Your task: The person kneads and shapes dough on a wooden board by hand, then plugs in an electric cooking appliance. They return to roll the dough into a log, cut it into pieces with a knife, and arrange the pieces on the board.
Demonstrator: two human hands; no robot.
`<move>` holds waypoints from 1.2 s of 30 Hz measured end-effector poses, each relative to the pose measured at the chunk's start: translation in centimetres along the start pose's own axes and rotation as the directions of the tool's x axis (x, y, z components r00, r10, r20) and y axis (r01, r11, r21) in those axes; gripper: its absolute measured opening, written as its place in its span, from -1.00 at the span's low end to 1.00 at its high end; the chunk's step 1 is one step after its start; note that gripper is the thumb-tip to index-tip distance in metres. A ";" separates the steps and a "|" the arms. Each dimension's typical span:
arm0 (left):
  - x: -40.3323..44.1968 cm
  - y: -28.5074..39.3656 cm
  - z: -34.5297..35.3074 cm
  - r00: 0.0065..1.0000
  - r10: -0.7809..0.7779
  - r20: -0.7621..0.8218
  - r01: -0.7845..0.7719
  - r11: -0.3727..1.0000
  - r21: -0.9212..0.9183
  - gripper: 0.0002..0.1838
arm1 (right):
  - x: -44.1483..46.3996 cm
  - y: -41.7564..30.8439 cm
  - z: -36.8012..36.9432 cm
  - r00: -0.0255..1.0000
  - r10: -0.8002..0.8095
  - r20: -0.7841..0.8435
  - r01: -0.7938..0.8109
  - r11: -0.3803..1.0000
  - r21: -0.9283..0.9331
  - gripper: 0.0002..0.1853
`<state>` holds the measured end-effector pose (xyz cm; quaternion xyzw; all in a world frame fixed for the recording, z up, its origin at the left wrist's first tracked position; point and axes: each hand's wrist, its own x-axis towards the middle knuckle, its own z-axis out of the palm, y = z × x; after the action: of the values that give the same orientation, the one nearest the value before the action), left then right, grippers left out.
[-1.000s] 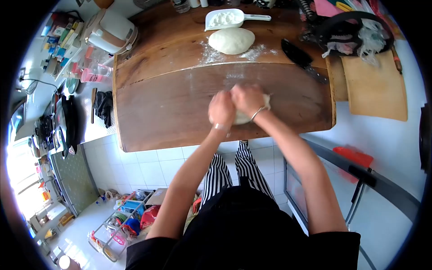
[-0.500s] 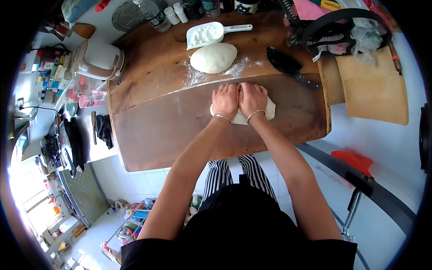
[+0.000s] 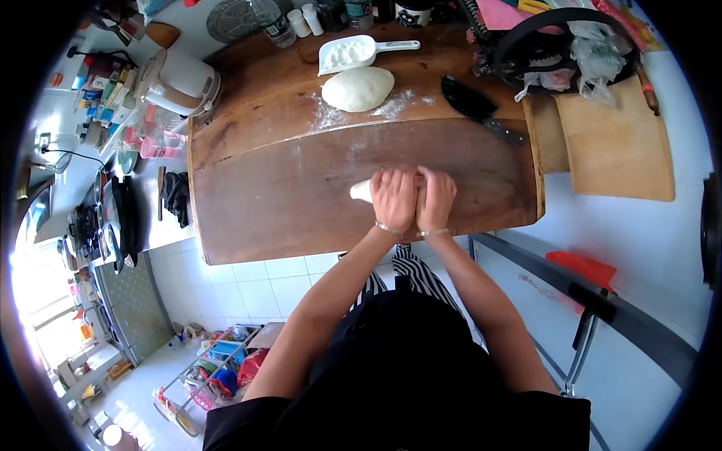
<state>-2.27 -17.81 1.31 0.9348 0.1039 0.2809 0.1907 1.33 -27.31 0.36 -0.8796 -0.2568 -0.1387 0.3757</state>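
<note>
Both hands (image 3: 415, 199), side by side with fingers curled, press over the dough piece (image 3: 362, 191), largely covering it.

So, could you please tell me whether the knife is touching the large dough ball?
Apart; the head view shows flour-dusted tabletop between the knife and the dough ball.

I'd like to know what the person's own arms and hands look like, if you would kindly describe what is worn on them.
The left hand and right hand are without gloves. A thin, silvery bracelet circles the left wrist, and a similar pale metallic band the right. Short black sleeves leave the forearms uncovered.
</note>
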 end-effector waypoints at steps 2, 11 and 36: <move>-0.8 -1.0 0.8 0.993 0.078 -0.088 -0.083 0.995 -0.051 -0.81 | -0.9 1.0 1.1 0.997 -0.055 -0.059 0.055 0.998 -0.017 -0.71; 8.8 -6.0 5.3 0.966 0.059 0.252 -0.046 0.997 -0.058 -0.75 | 8.2 3.4 5.4 0.998 0.054 0.018 -0.051 0.994 -0.101 -0.76; 7.6 -9.4 3.9 0.982 -0.076 0.174 0.079 0.997 -0.006 -0.62 | 9.0 1.4 7.5 0.994 -0.063 0.086 0.069 0.995 -0.073 -0.87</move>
<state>5.35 -8.12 -1.91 0.9498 0.1214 0.1914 0.2157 9.94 -19.52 -1.59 -0.8893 -0.2957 -0.1239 0.3261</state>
